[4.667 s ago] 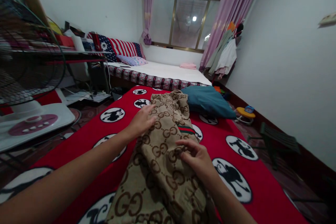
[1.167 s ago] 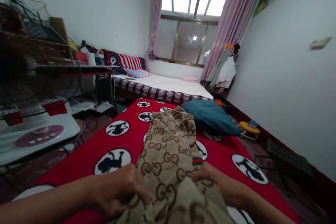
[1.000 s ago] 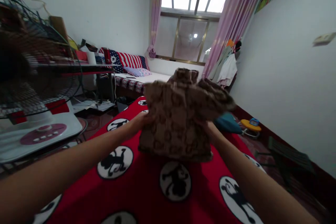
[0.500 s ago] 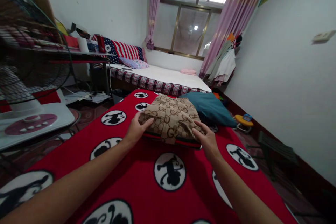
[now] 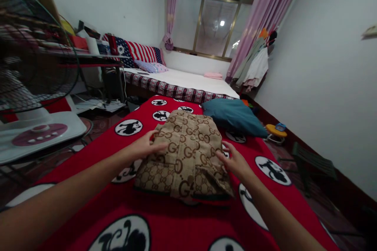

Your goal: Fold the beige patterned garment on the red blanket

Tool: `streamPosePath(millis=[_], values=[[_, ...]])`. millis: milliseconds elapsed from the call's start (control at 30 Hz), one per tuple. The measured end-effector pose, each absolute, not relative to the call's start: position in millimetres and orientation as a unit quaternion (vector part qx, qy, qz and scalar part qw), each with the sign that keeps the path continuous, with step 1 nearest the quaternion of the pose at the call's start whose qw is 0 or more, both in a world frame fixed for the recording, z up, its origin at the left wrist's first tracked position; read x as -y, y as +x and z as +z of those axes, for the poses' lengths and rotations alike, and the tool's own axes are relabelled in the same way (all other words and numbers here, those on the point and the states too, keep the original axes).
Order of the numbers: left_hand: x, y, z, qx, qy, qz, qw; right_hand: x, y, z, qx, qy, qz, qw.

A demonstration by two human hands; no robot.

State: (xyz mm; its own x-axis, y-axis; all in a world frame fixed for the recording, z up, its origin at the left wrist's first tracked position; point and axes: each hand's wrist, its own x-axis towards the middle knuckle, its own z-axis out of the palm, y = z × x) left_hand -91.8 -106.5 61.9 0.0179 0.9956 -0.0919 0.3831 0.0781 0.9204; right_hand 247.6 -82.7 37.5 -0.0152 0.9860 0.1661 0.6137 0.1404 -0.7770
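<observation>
On my feed, the folded garment [image 5: 188, 153] lies between my left hand [image 5: 143, 147] and right hand [image 5: 236, 162], both spread.

Fan [image 5: 37, 113] blurred and cut off by the left edge, clutter [image 5: 88, 31] on the worktop [image 5: 114, 57] partly hidden behind it, window [image 5: 218, 27] cropped on top, underside of the folded garment [image 5: 188, 151] hidden, blanket [image 5: 165, 223] running past the lower edge.

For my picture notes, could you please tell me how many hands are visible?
2: the left hand at the left of the patterned garment, the right hand at its right.
</observation>
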Motion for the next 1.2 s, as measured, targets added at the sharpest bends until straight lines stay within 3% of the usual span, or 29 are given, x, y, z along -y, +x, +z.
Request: streamPosePath(millis=[133, 300, 467, 567, 700, 867, 1200], values=[[76.8, -70.1, 66.5, -0.562, 0.566, 0.495, 0.345, 41.4, 222.0, 40.7, 0.674, -0.532, 0.244, 0.451], [86.6, -75.6, 51.6, -0.540, 0.614, 0.572, 0.069, 41.0, 197.2, 48.6, 0.700, -0.445, 0.127, 0.544], [89.4, -99.5, 59.5, -0.659, 0.702, 0.269, -0.022, 51.0, 189.9, 59.0, 0.747, -0.588, 0.037, 0.307], [72.2, -81.1, 84.5, -0.656, 0.718, 0.212, -0.095, 50.5, 167.9, 79.9, 0.775, -0.573, -0.060, 0.258], [37.1, -35.7, 88.6, -0.576, 0.794, 0.190, -0.038, 29.7, 133.7, 83.6, 0.831, -0.520, -0.047, 0.191], [-3.6, -22.5, 36.3, -0.596, 0.789, 0.148, -0.012, -9.0, 128.6, 30.8, 0.804, -0.579, -0.009, 0.135], [-29.2, -40.0, 19.0, -0.734, 0.627, 0.260, -0.023, -21.0, 144.7, 14.1, 0.619, -0.695, -0.045, 0.363]])
